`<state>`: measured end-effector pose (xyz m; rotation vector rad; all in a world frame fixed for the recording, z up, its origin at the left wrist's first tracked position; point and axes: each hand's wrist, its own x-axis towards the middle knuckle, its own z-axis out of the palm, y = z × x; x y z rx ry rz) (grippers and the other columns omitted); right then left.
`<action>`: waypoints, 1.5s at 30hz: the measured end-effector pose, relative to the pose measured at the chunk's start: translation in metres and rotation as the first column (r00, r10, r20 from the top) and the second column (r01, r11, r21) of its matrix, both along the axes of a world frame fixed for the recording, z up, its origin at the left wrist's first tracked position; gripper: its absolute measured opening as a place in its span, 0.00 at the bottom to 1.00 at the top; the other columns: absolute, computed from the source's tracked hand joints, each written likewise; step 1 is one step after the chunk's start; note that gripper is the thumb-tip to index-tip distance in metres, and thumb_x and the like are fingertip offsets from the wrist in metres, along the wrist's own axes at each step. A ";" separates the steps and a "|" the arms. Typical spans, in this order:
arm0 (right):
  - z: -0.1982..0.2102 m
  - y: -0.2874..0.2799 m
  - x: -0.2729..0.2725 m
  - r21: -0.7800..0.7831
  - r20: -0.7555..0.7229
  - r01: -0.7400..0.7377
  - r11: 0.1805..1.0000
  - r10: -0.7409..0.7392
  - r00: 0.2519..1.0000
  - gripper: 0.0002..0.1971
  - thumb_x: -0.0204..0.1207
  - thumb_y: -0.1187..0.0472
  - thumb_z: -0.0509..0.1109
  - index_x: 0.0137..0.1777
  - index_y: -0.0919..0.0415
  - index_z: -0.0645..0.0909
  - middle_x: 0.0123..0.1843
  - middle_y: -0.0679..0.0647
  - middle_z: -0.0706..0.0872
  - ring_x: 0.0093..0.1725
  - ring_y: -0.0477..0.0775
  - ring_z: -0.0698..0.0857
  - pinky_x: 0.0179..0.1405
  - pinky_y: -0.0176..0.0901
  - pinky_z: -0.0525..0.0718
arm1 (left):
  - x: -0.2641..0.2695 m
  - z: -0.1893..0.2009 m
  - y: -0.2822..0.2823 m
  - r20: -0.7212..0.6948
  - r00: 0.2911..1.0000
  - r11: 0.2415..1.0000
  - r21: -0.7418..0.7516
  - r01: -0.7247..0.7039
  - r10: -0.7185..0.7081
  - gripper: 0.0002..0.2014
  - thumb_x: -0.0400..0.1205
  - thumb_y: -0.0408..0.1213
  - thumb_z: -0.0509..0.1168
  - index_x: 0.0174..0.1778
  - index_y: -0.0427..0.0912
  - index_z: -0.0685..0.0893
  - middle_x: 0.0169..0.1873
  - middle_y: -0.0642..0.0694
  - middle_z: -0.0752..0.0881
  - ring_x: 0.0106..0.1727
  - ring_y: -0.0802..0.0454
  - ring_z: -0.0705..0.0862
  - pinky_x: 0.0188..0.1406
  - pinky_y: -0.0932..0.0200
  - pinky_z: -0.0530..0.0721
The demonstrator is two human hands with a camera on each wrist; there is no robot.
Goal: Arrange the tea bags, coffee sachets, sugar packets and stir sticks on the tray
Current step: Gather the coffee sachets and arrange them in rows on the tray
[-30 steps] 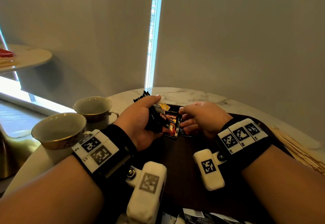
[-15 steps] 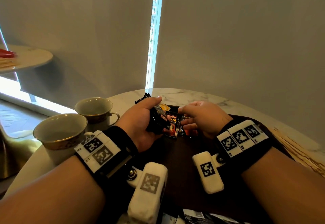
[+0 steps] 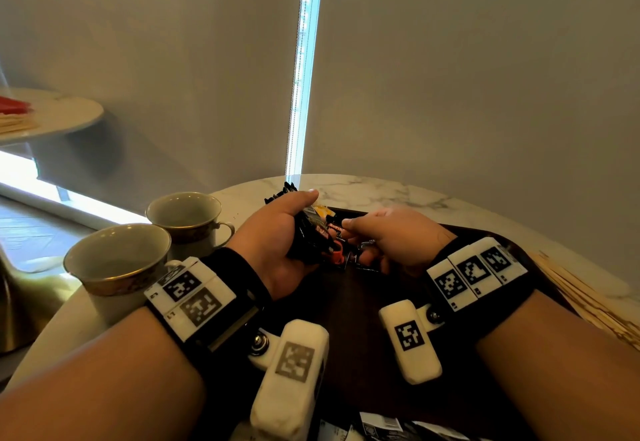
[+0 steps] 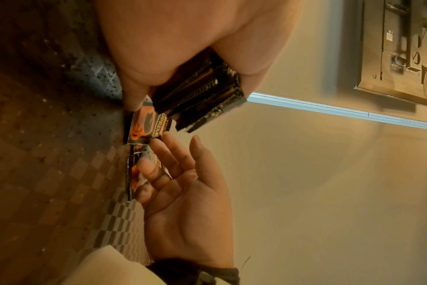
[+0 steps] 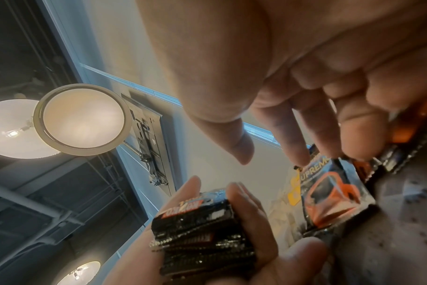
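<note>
Feeding coffee sachets from a held stack onto the tray

Gripping a thick stack of coffee sachets (image 3: 311, 236), the left hand (image 3: 277, 233) curls thumb and fingers round the black packs and keeps them edge-on just above the tray (image 3: 363, 330), so the stack acts as a supply close to the placement point. The right hand (image 3: 391, 236) works just beside it, fingers bent loosely, and its fingertips (image 4: 156, 144) press an upright sachet (image 5: 329, 194) standing on the tray's textured floor; this probably steadies the row while the next pack is taken. More sachets (image 4: 139, 173) stand in line behind that one. Outward from the hands, stir sticks (image 3: 588, 302) lie on the marble table (image 3: 381, 191) to the right of the tray, not yet arranged. Two cups (image 3: 187, 212) stand to the left. Loose packets (image 3: 381, 426) lie at the near edge
</note>
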<state>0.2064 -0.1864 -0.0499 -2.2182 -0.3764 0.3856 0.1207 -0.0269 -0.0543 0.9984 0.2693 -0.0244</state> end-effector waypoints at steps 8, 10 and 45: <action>0.001 -0.001 -0.001 -0.006 0.002 0.026 1.000 -0.026 1.000 0.20 0.78 0.40 0.71 0.55 0.58 0.86 0.53 0.59 0.91 0.42 0.59 0.87 0.38 0.50 0.81 | 0.004 0.000 0.006 0.057 0.990 0.991 0.020 -0.134 0.133 0.14 0.85 0.45 0.68 0.59 0.37 0.82 0.26 0.44 0.87 0.28 0.48 0.87 0.38 0.51 0.85; 0.002 -0.001 -0.001 -0.009 0.003 0.029 1.000 -0.029 1.000 0.21 0.78 0.39 0.71 0.55 0.58 0.86 0.52 0.59 0.91 0.43 0.61 0.87 0.40 0.51 0.82 | 0.005 0.000 0.004 0.046 0.991 0.992 0.019 -0.126 0.125 0.16 0.85 0.45 0.68 0.62 0.37 0.82 0.28 0.42 0.87 0.28 0.47 0.87 0.33 0.52 0.87; 0.000 0.000 0.001 0.127 -0.075 0.110 0.986 -0.101 0.992 0.24 0.75 0.40 0.73 0.54 0.63 0.84 0.51 0.67 0.88 0.40 0.62 0.86 0.41 0.51 0.83 | 0.003 -0.001 0.000 0.009 0.999 0.999 -0.009 -0.035 0.035 0.19 0.84 0.48 0.69 0.61 0.36 0.82 0.44 0.36 0.85 0.39 0.43 0.87 0.30 0.50 0.89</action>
